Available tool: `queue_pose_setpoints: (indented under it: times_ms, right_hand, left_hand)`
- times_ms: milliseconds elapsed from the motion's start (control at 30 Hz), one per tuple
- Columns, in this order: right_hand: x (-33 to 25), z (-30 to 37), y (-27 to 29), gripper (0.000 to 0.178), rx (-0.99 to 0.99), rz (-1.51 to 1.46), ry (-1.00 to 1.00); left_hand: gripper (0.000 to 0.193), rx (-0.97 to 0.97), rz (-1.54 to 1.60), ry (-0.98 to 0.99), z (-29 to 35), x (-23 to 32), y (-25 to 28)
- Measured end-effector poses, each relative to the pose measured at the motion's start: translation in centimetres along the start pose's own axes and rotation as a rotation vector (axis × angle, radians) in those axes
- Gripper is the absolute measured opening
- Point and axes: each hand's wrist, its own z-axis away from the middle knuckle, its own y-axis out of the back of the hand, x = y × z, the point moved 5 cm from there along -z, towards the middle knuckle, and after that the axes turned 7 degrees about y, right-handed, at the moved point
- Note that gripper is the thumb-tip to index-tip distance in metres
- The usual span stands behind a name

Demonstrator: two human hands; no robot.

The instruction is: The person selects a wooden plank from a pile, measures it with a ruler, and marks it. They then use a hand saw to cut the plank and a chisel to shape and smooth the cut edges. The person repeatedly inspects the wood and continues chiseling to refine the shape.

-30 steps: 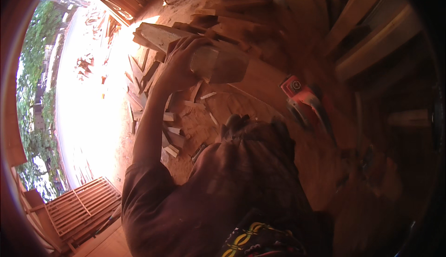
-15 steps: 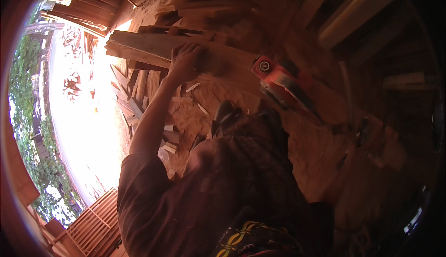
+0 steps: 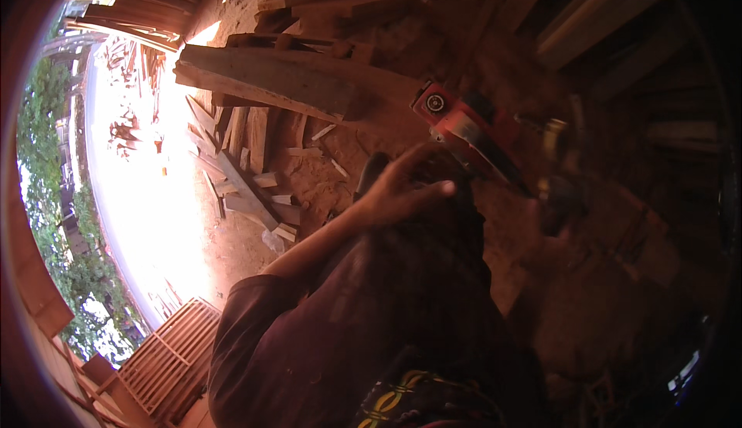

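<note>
My left hand [image 3: 406, 188] hangs over my lap with its thumb apart from the fingers. Nothing shows in it, and its fingertips are close to a red electric planer [image 3: 464, 130]. That planer, with a round dial at one end, rests at the right part of a long wooden board [image 3: 263, 72]. In the dark to the right, my right hand [image 3: 553, 223] is blurred around a dark object [image 3: 563, 192]. A dull yellowish piece [image 3: 555, 134] shows just beyond it; whether the two are joined cannot be made out.
Wood offcuts [image 3: 247, 188] lie heaped on the dusty ground left of my legs. Long timbers [image 3: 595, 18] lean at the far right. A slatted wooden frame [image 3: 166, 354] stands at the lower left, near the bright outdoors. More planks [image 3: 340, 3] are piled behind the board.
My left hand has let go of the board and come right and nearer to me, beside the planer. My right hand has moved left, toward the planer, with the dark object.
</note>
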Motion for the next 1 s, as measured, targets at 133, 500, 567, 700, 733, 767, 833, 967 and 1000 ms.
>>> queue_pose_setpoints:
  times_ms: [133,500,567,700,733,767,833,967,1000]
  right_hand:
    - [-2.0,1.1,-7.6,0.069,-0.415,0.145,0.386]
    - [-14.5,-1.0,-10.5,0.061,-0.551,-0.071,0.663]
    - [-15.9,-2.2,-9.8,0.064,-0.352,-0.071,0.775]
    - [-18.6,-3.4,-7.8,0.06,-0.059,-0.091,1.023]
    - [-18.1,-3.8,-7.9,0.053,-0.123,-0.101,0.902]
    - [-17.5,-4.2,-8.0,0.047,-0.182,-0.107,0.779]
    - [-18.0,-4.6,-8.4,0.039,-0.375,-0.182,0.591]
    - [-17.8,-3.6,-8.4,0.026,-0.4,-0.351,0.332]
    - [-17.5,-3.0,-8.5,0.025,-0.335,-0.406,0.236]
  left_hand:
    - [0.069,-0.218,0.789,0.046,-1.1,2.4,-1.9]
    - [0.025,0.401,0.84,-0.369,4.2,2.6,14.4]
    - [0.02,0.501,0.839,-0.462,4.4,4.8,18.3]
    - [0.017,0.63,0.644,-0.464,2.7,7.5,21.2]
    - [0.019,0.631,0.642,-0.494,2.1,7.6,21.6]
    - [0.022,0.63,0.64,-0.523,1.4,7.7,21.9]
    - [0.028,0.652,0.613,-0.534,0.5,7.7,21.8]
    - [0.032,0.608,0.621,-0.479,-1.3,7.3,21.1]
    - [0.031,0.556,0.632,-0.464,-1.6,7.3,21.1]
